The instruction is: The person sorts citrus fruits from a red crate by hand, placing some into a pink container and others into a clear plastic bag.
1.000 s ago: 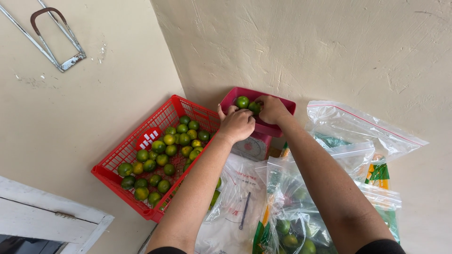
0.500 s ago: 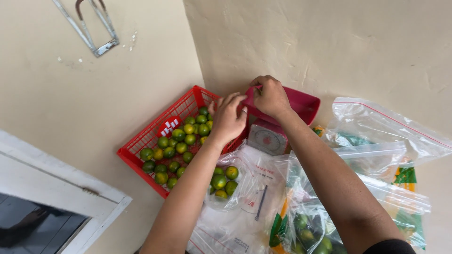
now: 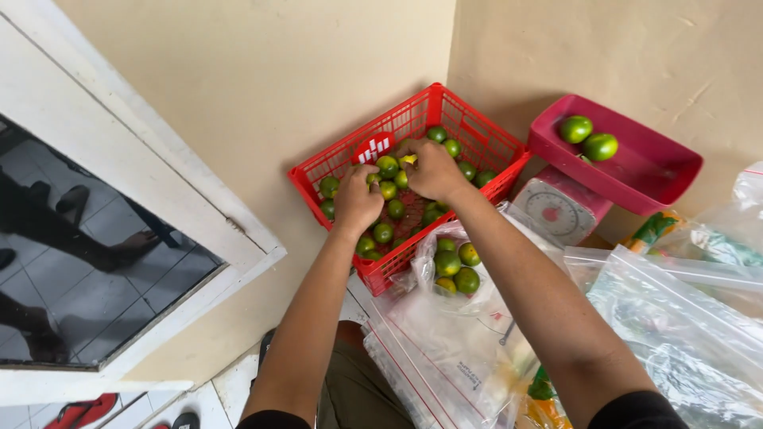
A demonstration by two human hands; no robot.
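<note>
Against the beige wall, both hands curl closed over limes inside the red basket.

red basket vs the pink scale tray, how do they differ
The red basket has open lattice walls; the pink scale tray is solid. The basket holds many limes, the tray only two limes. Both hands, left hand and right hand, are in the basket; none touch the tray. Both are rectangular plastic.

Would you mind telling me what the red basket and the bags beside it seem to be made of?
The red basket looks like moulded plastic: glossy, with open lattice walls. The bags seem to be thin clear plastic film, wrinkled and shiny, showing their contents.
</note>
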